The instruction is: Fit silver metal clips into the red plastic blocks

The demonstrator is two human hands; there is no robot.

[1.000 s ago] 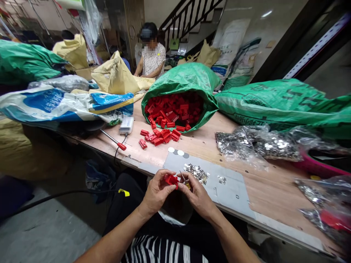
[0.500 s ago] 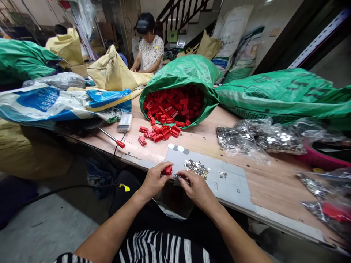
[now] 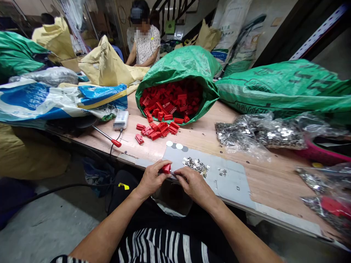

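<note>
Lower center: left hand (image 3: 153, 179) grip closed on red part (image 3: 166, 168); right hand (image 3: 195, 184) grip closed on thin tool (image 3: 172, 173), tip at the part. Part sits over counter's (image 3: 203, 136) near edge. Metal-piece pile (image 3: 196, 166) just beside right hand. Open green sack (image 3: 186, 62), upper center, blocks the counter behind.

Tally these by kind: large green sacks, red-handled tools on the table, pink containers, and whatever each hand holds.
Large green sacks: 3
Red-handled tool: 1
Pink container: 1
Red part in the left hand: 1
Thin tool in the right hand: 1
Total: 7
</note>
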